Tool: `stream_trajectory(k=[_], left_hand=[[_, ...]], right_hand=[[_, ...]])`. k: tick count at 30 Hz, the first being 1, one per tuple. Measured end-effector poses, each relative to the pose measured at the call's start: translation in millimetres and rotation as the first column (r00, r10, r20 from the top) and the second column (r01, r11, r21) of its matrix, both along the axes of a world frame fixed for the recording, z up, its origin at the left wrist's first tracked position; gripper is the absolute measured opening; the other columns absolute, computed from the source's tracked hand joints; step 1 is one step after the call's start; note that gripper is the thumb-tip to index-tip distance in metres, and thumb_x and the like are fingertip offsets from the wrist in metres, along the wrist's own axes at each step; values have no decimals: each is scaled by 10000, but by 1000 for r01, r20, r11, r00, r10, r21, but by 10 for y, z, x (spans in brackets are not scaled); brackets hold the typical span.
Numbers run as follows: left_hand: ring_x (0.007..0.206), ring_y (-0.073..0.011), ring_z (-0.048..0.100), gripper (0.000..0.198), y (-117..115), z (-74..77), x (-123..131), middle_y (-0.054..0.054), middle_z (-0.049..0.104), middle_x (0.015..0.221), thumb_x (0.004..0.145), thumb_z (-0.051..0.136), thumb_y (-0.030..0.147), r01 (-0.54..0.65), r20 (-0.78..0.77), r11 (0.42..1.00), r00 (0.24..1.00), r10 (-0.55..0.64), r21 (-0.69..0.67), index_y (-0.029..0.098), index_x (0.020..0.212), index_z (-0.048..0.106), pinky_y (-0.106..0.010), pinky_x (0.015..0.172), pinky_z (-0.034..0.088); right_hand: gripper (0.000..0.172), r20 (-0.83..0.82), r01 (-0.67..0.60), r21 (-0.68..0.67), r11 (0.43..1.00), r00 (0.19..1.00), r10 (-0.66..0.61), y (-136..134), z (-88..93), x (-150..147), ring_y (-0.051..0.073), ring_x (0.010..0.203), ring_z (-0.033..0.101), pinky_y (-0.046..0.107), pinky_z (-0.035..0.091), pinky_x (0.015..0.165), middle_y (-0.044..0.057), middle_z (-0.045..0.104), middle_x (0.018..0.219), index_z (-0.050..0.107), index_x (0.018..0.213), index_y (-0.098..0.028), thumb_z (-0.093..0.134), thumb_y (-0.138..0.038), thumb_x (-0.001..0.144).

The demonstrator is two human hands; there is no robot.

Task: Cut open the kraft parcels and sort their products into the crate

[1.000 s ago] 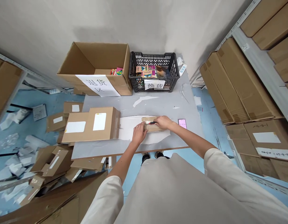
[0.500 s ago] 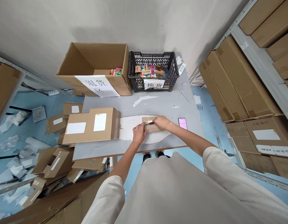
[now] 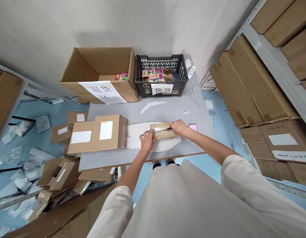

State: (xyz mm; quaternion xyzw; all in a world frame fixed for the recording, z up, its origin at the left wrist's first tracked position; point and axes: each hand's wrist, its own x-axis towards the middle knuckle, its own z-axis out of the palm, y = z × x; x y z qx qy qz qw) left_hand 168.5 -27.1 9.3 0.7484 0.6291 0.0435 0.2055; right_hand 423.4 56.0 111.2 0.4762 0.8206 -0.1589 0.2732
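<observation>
On the white paper (image 3: 135, 136) lies a small cardboard box (image 3: 164, 135) with shiny clear tape along its top. My left hand (image 3: 147, 140) grips the box's left end, fingers bent against its edge. My right hand (image 3: 180, 127) is closed around a box cutter (image 3: 169, 128), its handle mostly hidden by the fingers. The cutter's tip points left, over the taped seam near the box's right end. A phone (image 3: 193, 127) with a lit pink screen lies just right of my right hand, partly covered by the forearm.
Two labelled cardboard boxes (image 3: 107, 134) sit at the table's left. Behind stand a large open carton (image 3: 81, 66) and a black plastic crate (image 3: 161, 92) holding small colourful packs. Shelves with cartons (image 3: 256, 86) flank the right. Discarded boxes (image 3: 63, 175) litter the floor at left.
My right hand has slid the box cutter to the right along the taped seam, uncovering more of the box top. My left hand stays at the left end.
</observation>
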Motion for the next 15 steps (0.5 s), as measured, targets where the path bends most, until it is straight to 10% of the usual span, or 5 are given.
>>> stream_trajectory(k=[15], left_hand=[[1518,-387,494,589,15,-9,-20,-171,582,1668,1090,546,361,14,-87,1000,996,-14,8,293,1669,466,-601,1216,347]], right_hand=[[307,-49,156,27,987,987,-154,-71,-86,1086,325,1149,758,369,486,902,204,800,1255,826,1223,-182,551,-249,1105]])
